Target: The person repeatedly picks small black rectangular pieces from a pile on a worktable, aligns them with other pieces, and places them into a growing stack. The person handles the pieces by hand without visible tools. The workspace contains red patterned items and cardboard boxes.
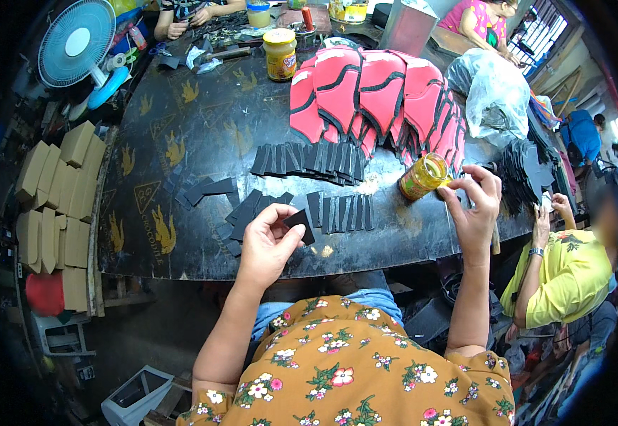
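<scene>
While my left hand (266,245) pinches a small black piece (300,225), my right hand (474,209) works at the glue jar (423,176).
Piece sits left of the jar; right fingers closed on something I can't make out, touching its rim.

One small black piece (300,226) sits in the left hand (266,245). Two open jars stand on the bench (181,177): a tilted amber one (423,176) (by the right hand (474,213)) and a yellow-lidded one (280,55). One blue fan (78,44) stands beside it. Three other people work nearby.
</scene>
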### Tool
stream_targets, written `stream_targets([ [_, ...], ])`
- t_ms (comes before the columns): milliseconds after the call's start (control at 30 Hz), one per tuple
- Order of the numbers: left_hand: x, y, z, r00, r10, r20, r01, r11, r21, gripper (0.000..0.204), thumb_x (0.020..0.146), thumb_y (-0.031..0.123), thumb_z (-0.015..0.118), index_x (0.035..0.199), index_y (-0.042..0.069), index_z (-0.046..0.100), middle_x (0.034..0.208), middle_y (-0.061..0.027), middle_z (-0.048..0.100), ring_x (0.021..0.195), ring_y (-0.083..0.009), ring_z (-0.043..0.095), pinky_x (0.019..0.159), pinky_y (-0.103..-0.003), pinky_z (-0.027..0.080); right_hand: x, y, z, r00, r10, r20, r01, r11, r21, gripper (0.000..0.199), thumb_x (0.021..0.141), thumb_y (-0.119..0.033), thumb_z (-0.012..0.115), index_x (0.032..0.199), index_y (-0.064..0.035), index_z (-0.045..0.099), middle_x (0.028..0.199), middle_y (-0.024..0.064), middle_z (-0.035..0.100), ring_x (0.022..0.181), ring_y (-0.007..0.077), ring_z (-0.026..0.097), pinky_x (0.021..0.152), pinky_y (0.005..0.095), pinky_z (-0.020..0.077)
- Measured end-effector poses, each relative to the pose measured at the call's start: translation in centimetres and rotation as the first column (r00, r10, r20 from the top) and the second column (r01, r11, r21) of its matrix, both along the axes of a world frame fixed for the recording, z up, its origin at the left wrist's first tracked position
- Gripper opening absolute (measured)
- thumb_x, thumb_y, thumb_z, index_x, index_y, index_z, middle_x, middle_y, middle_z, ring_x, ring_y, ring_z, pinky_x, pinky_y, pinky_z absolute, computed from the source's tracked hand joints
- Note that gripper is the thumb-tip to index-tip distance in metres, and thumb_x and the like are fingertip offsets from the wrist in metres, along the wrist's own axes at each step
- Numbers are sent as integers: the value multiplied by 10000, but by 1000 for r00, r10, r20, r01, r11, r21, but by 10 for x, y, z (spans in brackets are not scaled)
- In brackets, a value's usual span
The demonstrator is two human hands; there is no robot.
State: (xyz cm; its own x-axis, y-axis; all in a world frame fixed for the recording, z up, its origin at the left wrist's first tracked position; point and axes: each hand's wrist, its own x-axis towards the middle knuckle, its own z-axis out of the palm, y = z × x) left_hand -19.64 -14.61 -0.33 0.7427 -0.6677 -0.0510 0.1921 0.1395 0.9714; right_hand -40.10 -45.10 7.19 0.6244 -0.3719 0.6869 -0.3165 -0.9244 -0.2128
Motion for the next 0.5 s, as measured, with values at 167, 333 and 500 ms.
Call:
stream_targets([
  [167,-9,-17,6,997,-56,58,55,998,10,319,1003,-7,741,1317,39,699,1015,20,676,828,-32,639,736,-215,563,19,39,4,963,247,109,-269,841,470,589,863,-110,882,1412,-86,669,1041,57,689,920,159,660,826,321,525],
  [333,-36,-38,11,986,-131,-101,126,990,-55,470,967,-42,776,1396,72,621,1008,28,615,883,-33,638,800,-209,586,40,97,-24,800,575,170,-377,260,889,801,964,-6,780,1665,-122,411,1077,55,680,935,96,652,850,268,552],
  [500,-38,-37,4,965,-166,-201,150,984,-92,360,1010,29,755,1358,11,667,1066,-27,723,892,-58,676,801,-239,603,45,104,-42,826,483,290,-408,159,899,748,976,46,744,1640,-100,431,1057,28,660,940,56,619,851,238,529],
])
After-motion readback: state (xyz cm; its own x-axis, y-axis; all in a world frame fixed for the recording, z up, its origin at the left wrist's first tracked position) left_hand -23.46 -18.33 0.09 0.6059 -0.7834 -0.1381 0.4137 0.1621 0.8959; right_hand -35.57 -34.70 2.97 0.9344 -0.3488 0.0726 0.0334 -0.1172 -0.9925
